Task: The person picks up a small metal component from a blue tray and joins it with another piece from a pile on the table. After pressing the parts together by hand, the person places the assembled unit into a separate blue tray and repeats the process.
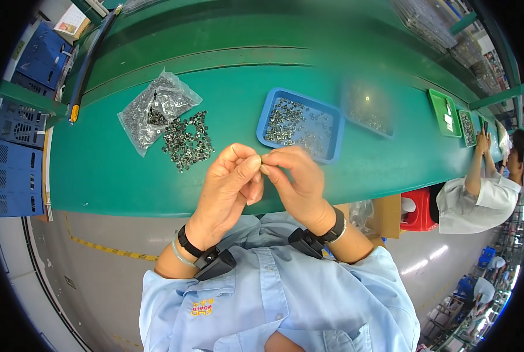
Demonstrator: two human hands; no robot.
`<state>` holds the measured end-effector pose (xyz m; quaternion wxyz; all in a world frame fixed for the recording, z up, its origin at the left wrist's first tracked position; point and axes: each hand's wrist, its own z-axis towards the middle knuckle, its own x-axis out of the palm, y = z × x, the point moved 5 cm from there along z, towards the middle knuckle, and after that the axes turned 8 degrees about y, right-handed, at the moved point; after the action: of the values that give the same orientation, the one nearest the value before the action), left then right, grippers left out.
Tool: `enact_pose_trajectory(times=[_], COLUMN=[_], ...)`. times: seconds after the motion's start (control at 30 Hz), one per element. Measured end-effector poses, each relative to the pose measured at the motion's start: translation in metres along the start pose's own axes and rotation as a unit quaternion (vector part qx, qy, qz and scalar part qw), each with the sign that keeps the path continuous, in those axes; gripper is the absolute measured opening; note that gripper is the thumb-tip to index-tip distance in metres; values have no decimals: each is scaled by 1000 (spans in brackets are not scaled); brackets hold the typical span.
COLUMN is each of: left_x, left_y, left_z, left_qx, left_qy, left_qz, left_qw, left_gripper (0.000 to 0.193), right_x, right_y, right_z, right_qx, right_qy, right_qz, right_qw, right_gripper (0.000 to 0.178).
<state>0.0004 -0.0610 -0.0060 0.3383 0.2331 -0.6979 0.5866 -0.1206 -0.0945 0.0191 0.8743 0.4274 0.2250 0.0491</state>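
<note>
Both hands meet above the bench edge: left hand (230,182) and right hand (294,179) pinch one tiny part (261,159) between fingertips. Loose pile (187,142) and bag (155,111) remain; blue tray (300,124) is partly filled.

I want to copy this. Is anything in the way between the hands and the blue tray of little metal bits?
Nothing visible. Left hand and right hand meet fingertip to fingertip just in front of the blue tray; only bare green table lies between.
</note>
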Motion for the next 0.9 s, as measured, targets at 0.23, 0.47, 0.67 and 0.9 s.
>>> enact_pose_trajectory(times=[0.23,0.47,0.67,0.9], left_x=[3,8,8,6], left_y=[-1,0,3,3], left_z=[-1,-1,0,0], left_qx=[-3,-7,-8,-12], left_qy=[-21,-4,-11,-21], left_qz=[59,0,14,22], left_qw=[998,1000,1000,999], left_gripper=[14,18,15,13], right_x=[-6,-6,-5,-3], right_y=[1,-4,-8,-9], right_z=[3,-1,-5,-8], right_qx=[-45,-19,-2,9], right_qy=[34,14,10,6], right_qz=[-46,6,19,31], right_qw=[997,1000,1000,999], right_gripper=[16,15,15,14])
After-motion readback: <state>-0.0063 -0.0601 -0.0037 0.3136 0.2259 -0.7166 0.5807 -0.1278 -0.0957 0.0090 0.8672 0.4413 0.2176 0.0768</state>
